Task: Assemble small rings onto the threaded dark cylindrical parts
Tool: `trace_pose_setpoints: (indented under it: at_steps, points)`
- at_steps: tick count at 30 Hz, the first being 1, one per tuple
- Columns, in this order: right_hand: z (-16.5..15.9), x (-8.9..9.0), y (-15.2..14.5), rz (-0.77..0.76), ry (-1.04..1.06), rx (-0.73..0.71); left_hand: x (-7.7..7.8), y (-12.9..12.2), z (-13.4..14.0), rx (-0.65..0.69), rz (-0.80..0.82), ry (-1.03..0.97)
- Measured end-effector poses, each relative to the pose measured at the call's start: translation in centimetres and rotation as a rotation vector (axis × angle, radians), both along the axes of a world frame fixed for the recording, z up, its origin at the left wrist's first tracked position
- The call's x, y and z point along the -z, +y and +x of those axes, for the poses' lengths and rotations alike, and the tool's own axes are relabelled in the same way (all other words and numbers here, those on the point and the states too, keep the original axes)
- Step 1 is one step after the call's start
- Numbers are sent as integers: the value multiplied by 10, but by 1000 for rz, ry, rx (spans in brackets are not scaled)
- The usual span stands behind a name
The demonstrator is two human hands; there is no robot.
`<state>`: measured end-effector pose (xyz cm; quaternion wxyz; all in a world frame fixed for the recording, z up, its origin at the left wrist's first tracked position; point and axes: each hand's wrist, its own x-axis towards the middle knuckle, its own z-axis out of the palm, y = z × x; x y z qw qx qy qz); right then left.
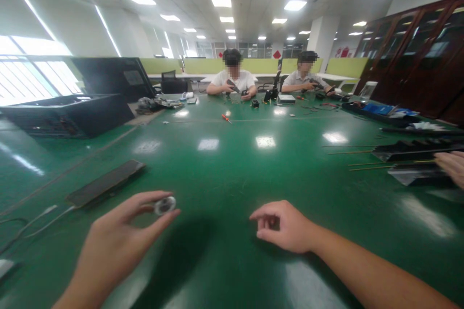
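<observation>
Between the thumb and index finger of my left hand (118, 239) is a small round part (165, 206) with a pale ring-like rim and a dark grey middle. It is held above the green tabletop (224, 174); its exact kind is too blurred to make out. My right hand (286, 227) hovers over or rests on the table to the right, fingers loosely curled. A gap shows between its thumb and index finger, and nothing is visible in it. Beyond my left hand lies a long dark flat slab (107, 183) with a pale cable at its near end.
An orange screwdriver (226, 118) lies farther across. Dark trough-like parts (416, 174) and thin rods are at right, beside another person's hand (453, 166). A big dark case (68, 116) stands at left. Two people (232, 79) sit opposite, handling dark parts.
</observation>
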<state>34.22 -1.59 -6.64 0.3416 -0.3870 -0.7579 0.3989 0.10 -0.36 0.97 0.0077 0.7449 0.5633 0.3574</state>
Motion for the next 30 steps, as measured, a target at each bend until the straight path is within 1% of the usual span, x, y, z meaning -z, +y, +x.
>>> trace_pose_setpoints:
  at_steps: [1,3,5,6,8,10,13,16,19,24,27,30]
  points:
    - [0,0,0,1,15,22,-2,4,22,96,-2,-17]
    - [0,-1,-1,1,39,72,1,9,60,327,-59,-34]
    - [-1,-2,-2,-7,57,107,11,11,86,493,-156,-12]
    - [-1,-2,-3,-11,62,113,18,10,94,539,-201,1]
    - [-2,-3,-5,-9,63,103,33,6,103,554,-261,14]
    - [-4,-4,-8,10,45,81,45,1,104,518,-279,6]
    - [-6,-6,-12,34,-6,67,54,-3,98,511,-291,10]
    - [-7,-6,-14,67,-64,77,55,-3,95,553,-282,-4]
    - [-7,-5,-15,104,-94,82,53,-3,95,564,-253,-35]
    - [-8,-6,-18,136,-89,102,56,-7,97,594,-252,-57]
    - [-9,-7,-20,161,-91,84,57,-9,98,606,-244,-64]
    - [-11,-9,-21,186,-80,64,56,-9,98,608,-200,-61]
